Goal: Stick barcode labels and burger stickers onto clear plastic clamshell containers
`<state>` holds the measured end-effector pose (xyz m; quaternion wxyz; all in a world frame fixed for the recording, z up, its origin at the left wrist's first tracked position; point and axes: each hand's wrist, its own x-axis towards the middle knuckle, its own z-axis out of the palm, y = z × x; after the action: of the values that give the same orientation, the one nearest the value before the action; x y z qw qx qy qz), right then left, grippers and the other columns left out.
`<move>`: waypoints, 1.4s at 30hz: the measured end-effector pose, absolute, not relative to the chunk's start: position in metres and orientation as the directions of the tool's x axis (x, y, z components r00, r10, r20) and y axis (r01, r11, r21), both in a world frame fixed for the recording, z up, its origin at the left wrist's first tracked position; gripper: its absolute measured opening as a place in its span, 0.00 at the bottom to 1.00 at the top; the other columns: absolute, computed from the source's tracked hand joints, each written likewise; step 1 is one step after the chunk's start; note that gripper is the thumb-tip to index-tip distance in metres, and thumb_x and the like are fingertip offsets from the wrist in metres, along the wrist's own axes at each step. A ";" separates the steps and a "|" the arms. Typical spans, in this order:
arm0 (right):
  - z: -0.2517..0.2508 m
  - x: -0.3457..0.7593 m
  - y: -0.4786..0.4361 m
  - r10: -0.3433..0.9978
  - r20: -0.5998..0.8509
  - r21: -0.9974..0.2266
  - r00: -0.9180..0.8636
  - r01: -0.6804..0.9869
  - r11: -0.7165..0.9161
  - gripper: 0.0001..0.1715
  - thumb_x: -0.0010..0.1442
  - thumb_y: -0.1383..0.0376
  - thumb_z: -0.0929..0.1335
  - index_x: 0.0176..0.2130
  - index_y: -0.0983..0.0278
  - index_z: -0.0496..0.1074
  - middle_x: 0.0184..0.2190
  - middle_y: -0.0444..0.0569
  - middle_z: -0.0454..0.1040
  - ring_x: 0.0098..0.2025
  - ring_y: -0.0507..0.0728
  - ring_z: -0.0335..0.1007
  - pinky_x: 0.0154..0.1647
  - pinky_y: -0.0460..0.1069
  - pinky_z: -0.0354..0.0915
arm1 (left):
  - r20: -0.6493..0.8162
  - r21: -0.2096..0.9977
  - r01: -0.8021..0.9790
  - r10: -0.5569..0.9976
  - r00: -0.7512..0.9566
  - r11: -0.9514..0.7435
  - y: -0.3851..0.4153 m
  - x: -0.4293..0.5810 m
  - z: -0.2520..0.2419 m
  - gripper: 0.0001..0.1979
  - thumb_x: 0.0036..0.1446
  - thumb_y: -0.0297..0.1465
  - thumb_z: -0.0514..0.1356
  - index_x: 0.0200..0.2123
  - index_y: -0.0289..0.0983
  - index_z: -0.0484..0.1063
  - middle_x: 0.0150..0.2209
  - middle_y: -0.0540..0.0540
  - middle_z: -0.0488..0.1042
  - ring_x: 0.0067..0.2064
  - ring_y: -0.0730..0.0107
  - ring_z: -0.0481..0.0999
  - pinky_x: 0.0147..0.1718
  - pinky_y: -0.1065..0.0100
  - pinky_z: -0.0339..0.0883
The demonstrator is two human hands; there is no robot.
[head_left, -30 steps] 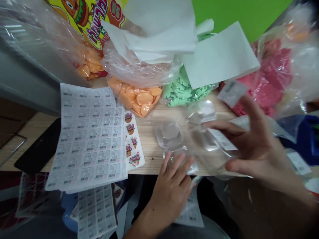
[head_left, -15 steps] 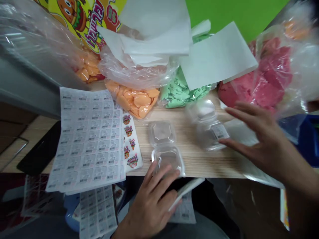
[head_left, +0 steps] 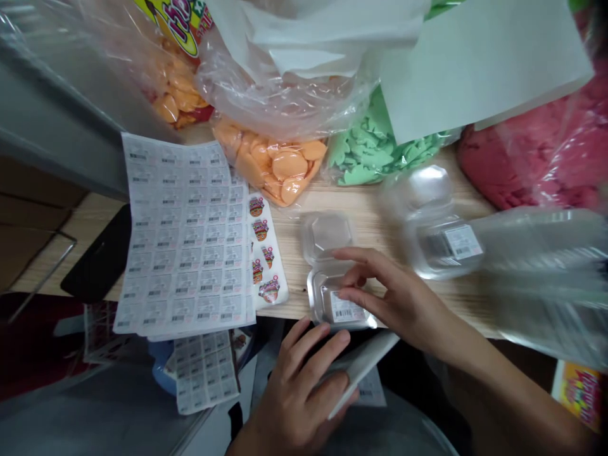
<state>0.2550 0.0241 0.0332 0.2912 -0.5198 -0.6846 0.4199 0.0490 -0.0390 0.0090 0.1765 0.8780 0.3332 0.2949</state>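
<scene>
- The open clear box (head_left: pixel 325 271) lies by the near edge of the table (head_left: pixel 368 218), its long axis running near to far.
- Its label (head_left: pixel 349 308) sits in the near half, at the thumb of the right hand (head_left: pixel 398 301), the closer hand.
- That hand's thumb and forefinger stand apart, gripping nothing; whether they touch is unclear.
- The left hand (head_left: pixel 303 380), nearer the person, grasps paper (head_left: pixel 367 368).

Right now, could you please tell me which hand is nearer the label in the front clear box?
Right: the right hand has its thumb at the upper edge of the label. The left hand is lower, by the near edge of the clear box, holding a white sheet.
</scene>
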 end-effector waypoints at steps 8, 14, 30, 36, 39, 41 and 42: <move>0.034 0.251 0.028 0.944 0.014 -0.809 -0.330 0.551 0.204 0.20 0.63 0.65 0.64 0.55 0.57 0.59 0.32 0.43 0.71 0.36 0.52 0.71 0.36 0.46 0.67 | 0.360 0.500 0.489 0.685 0.634 -0.715 -0.029 0.053 0.010 0.07 0.60 0.29 0.56 0.32 0.37 0.73 0.51 0.43 0.74 0.58 0.60 0.64 0.60 0.55 0.55; 0.020 0.243 0.023 0.952 0.140 -0.663 -0.271 0.689 0.293 0.23 0.60 0.65 0.66 0.55 0.56 0.62 0.40 0.52 0.72 0.42 0.62 0.68 0.43 0.60 0.63 | 0.297 0.495 0.566 0.741 0.602 -0.659 -0.029 0.060 0.004 0.07 0.60 0.26 0.56 0.30 0.37 0.72 0.49 0.45 0.76 0.56 0.63 0.67 0.62 0.55 0.51; 0.015 0.261 0.007 0.911 0.081 -0.795 -0.404 0.525 0.303 0.38 0.57 0.60 0.70 0.62 0.60 0.54 0.58 0.56 0.63 0.61 0.59 0.56 0.60 0.58 0.57 | 0.239 0.614 0.614 0.858 0.454 -0.496 -0.052 0.055 -0.026 0.08 0.59 0.21 0.53 0.36 0.34 0.71 0.69 0.40 0.36 0.65 0.49 0.53 0.56 0.55 0.63; 0.026 0.264 0.015 0.956 -0.029 -0.873 -0.293 0.474 0.119 0.36 0.55 0.56 0.71 0.59 0.57 0.59 0.57 0.52 0.65 0.59 0.60 0.60 0.58 0.58 0.60 | 0.329 0.568 0.588 0.814 0.479 -0.576 -0.063 0.057 -0.026 0.07 0.57 0.21 0.54 0.36 0.35 0.71 0.69 0.41 0.32 0.66 0.50 0.50 0.57 0.54 0.60; 0.034 0.264 0.021 0.959 -0.087 -0.902 -0.269 0.431 0.039 0.34 0.54 0.55 0.71 0.57 0.56 0.63 0.58 0.51 0.66 0.60 0.60 0.61 0.59 0.58 0.59 | 0.369 0.535 0.612 0.813 0.451 -0.583 -0.058 0.063 -0.022 0.08 0.55 0.20 0.56 0.37 0.34 0.71 0.69 0.40 0.34 0.67 0.46 0.44 0.58 0.45 0.55; 0.037 0.266 0.024 0.960 -0.125 -0.916 -0.252 0.402 -0.013 0.32 0.54 0.55 0.71 0.56 0.56 0.65 0.58 0.50 0.66 0.60 0.61 0.60 0.60 0.59 0.58 | 0.387 0.515 0.616 0.803 0.453 -0.595 -0.056 0.066 -0.021 0.08 0.55 0.20 0.57 0.37 0.34 0.71 0.69 0.40 0.33 0.67 0.46 0.45 0.57 0.44 0.56; 0.037 0.267 0.025 0.960 -0.142 -0.921 -0.243 0.387 -0.038 0.31 0.54 0.55 0.71 0.56 0.57 0.65 0.58 0.50 0.67 0.60 0.61 0.60 0.60 0.59 0.58 | 0.392 0.505 0.616 0.797 0.459 -0.604 -0.056 0.067 -0.021 0.07 0.55 0.20 0.56 0.37 0.34 0.71 0.69 0.40 0.33 0.67 0.47 0.45 0.57 0.45 0.56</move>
<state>0.2667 0.0251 0.0373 0.2985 -0.5379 -0.6259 0.4794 0.0667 -0.0563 -0.0208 0.1473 0.8414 0.4199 0.3067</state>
